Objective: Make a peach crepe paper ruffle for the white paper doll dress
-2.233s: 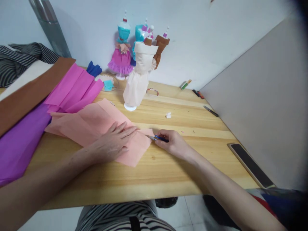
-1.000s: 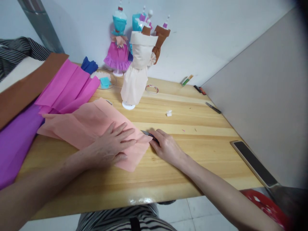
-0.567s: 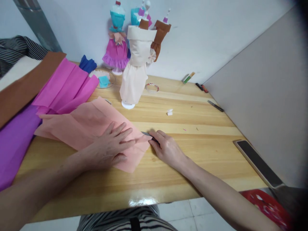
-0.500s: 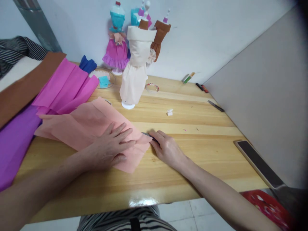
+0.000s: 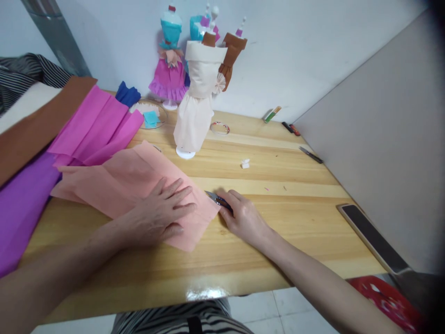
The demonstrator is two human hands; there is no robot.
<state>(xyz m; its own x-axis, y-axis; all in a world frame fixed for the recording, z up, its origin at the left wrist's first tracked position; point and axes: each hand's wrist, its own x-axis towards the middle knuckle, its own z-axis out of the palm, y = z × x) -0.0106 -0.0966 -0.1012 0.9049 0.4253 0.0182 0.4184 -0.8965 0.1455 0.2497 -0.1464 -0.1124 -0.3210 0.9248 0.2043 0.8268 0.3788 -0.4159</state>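
Observation:
A sheet of pink crepe paper [image 5: 128, 178] lies across the table at left of centre. My left hand [image 5: 162, 211] rests flat on it with the fingers spread. At the paper's right corner, my right hand [image 5: 241, 213] is closed around the dark handles of a pair of scissors [image 5: 216, 198]. The blades point left, against the edge of the paper. Behind the paper stands a small dress form in a cream paper dress [image 5: 198, 102] on a white round base.
Folded magenta paper [image 5: 93, 123], brown paper [image 5: 45, 127] and purple paper [image 5: 29, 213] lie at left. More dressed forms stand by the wall, one with a magenta skirt [image 5: 168, 79]. A craft knife [image 5: 311, 154] and a long dark-topped object [image 5: 371, 236] lie at right.
The scissors have come out from the paper's edge, and more of the blades shows. The paper's right corner now lies flatter. My left hand has stayed in place.

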